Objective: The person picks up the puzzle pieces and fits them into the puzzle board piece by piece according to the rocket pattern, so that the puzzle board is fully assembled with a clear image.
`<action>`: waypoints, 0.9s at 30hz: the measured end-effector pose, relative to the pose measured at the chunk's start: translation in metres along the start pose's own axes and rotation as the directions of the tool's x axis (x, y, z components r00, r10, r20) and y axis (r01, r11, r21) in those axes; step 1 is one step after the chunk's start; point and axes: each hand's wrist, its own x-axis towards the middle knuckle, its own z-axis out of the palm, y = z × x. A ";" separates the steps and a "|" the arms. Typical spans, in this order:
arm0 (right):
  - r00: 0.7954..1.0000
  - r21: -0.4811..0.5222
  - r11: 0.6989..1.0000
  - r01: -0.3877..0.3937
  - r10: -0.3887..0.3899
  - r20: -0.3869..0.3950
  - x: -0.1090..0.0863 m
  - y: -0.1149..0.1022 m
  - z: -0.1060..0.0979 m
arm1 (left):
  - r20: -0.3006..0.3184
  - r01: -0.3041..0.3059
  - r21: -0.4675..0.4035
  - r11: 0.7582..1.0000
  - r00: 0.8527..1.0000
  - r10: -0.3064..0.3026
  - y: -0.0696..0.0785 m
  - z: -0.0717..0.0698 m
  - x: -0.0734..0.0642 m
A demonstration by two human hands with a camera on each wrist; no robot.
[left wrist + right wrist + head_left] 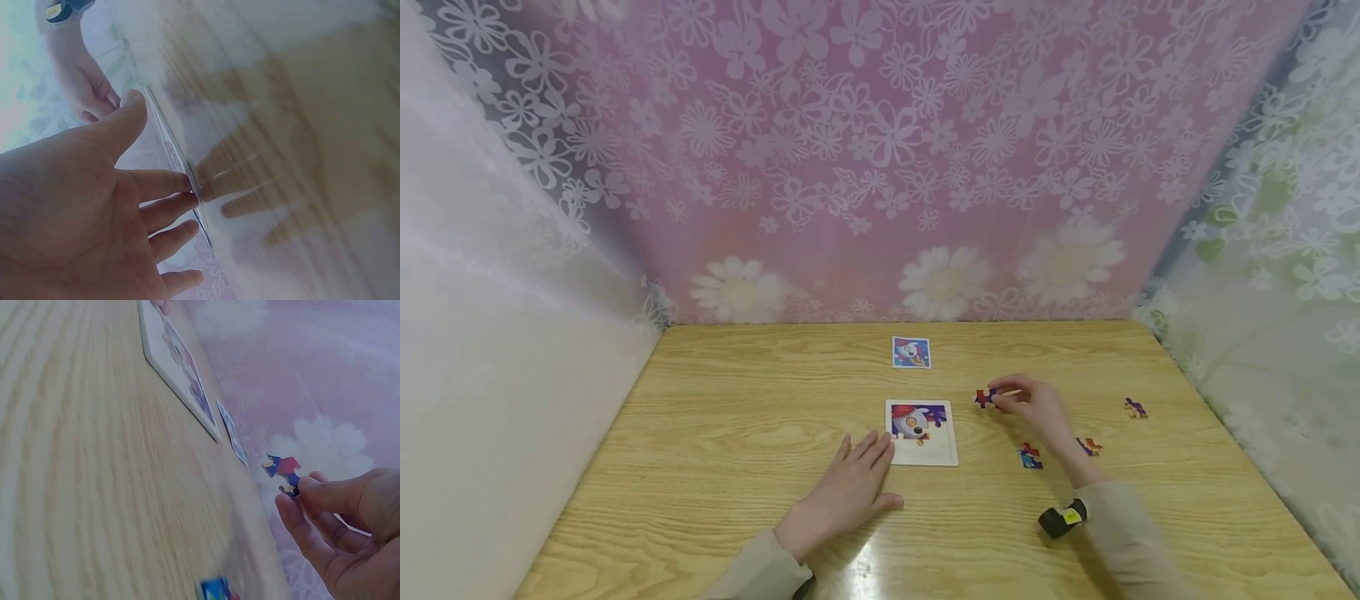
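Between thumb and fingers my right hand (1033,410) pinches a red and dark-blue jigsaw piece (983,399), held above the table to the right of the puzzle tray. In the right wrist view that jigsaw piece (284,469) shows its knobs and a pale patch. The white square puzzle tray (936,454) has its upper part filled with a cartoon face in red, white and purple; its lower part is bare white. My left hand (850,487) lies with fingers spread, their tips touching the tray's left edge. In the left wrist view those fingers (165,212) are extended.
Behind the tray lies a small picture card (912,352) with a similar face. Loose jigsaw pieces lie to the right: a blue-red piece (1031,456), an orange-purple piece (1088,447) and a purple one (1136,407). A floral curtain (880,167) hangs behind the wooden table (737,400).
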 end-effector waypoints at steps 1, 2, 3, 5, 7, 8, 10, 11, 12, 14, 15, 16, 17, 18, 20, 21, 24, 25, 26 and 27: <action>1.000 -0.006 1.000 0.003 -0.003 0.002 0.000 -0.001 0.003 | -0.001 -0.001 0.000 1.000 1.000 0.001 0.000 0.000 0.000; 1.000 -0.006 1.000 0.008 -0.008 0.003 0.001 -0.001 0.007 | -0.001 -0.002 0.000 1.000 1.000 0.002 0.000 0.000 0.000; 1.000 0.004 1.000 0.016 -0.016 0.009 0.001 -0.002 0.010 | -0.001 -0.002 -0.001 1.000 1.000 0.002 0.000 0.000 0.000; 0.999 0.029 0.999 0.037 -0.037 0.020 0.002 -0.004 0.017 | -0.001 -0.004 -0.002 1.000 1.000 0.004 0.000 0.000 0.000; 0.998 0.047 0.998 0.045 -0.047 0.032 0.002 -0.006 0.023 | -0.002 -0.004 -0.001 1.000 1.000 0.004 0.000 0.000 0.000; 0.998 0.060 0.997 0.047 -0.050 0.043 0.003 -0.007 0.026 | -0.003 -0.004 -0.002 1.000 1.000 0.004 -0.001 0.001 0.000; 0.997 0.081 0.996 0.035 -0.040 0.064 0.003 -0.010 0.032 | -0.002 -0.003 -0.003 1.000 1.000 0.003 -0.001 0.002 0.001; 0.997 0.083 0.996 0.019 -0.026 0.075 0.003 -0.011 0.035 | -0.003 -0.002 -0.002 1.000 1.000 0.002 -0.001 0.003 0.001; 0.996 0.093 0.996 0.006 -0.015 0.088 0.002 -0.013 0.038 | -0.004 -0.001 -0.002 1.000 1.000 0.001 -0.002 0.003 0.001; 0.994 0.112 0.994 -0.018 0.006 0.106 0.001 -0.017 0.043 | -0.005 -0.001 -0.002 1.000 1.000 0.001 -0.002 0.004 0.002; 0.993 0.120 0.992 -0.027 0.013 0.116 0.001 -0.019 0.045 | -0.005 -0.002 -0.001 1.000 1.000 0.002 -0.002 0.004 0.002; 0.992 0.127 0.991 -0.037 0.022 0.124 0.000 -0.020 0.047 | -0.008 -0.003 0.001 1.000 1.000 0.003 -0.002 0.004 0.002; 0.991 0.136 0.990 -0.043 0.025 0.133 -0.001 -0.021 0.049 | -0.011 -0.005 0.004 1.000 1.000 0.005 -0.002 0.004 0.001; 0.989 0.147 0.988 -0.048 0.027 0.144 -0.001 -0.022 0.051 | -0.012 -0.006 0.004 1.000 1.000 0.006 -0.002 0.003 0.001; 0.985 0.160 0.985 -0.071 0.044 0.169 -0.002 -0.023 0.055 | -0.014 -0.009 0.005 1.000 1.000 0.009 -0.002 0.003 0.001; 0.982 0.160 0.984 -0.080 0.050 0.182 -0.003 -0.023 0.056 | -0.015 -0.009 0.003 1.000 1.000 0.009 -0.002 0.002 0.001; 0.974 0.157 0.982 -0.108 0.073 0.212 -0.004 -0.023 0.060 | -0.012 -0.006 -0.002 1.000 1.000 0.006 -0.002 0.002 0.001; 0.973 0.158 0.981 -0.114 0.077 0.218 -0.004 -0.023 0.061 | -0.011 -0.004 -0.002 1.000 1.000 0.004 -0.002 0.002 0.001; 0.972 0.154 0.982 -0.113 0.077 0.223 -0.004 -0.023 0.062 | -0.009 -0.002 -0.004 1.000 1.000 0.002 -0.002 0.003 0.001; 0.971 0.150 0.982 -0.112 0.077 0.224 -0.004 -0.023 0.063 | -0.009 -0.002 -0.003 1.000 1.000 0.002 -0.002 0.003 0.001</action>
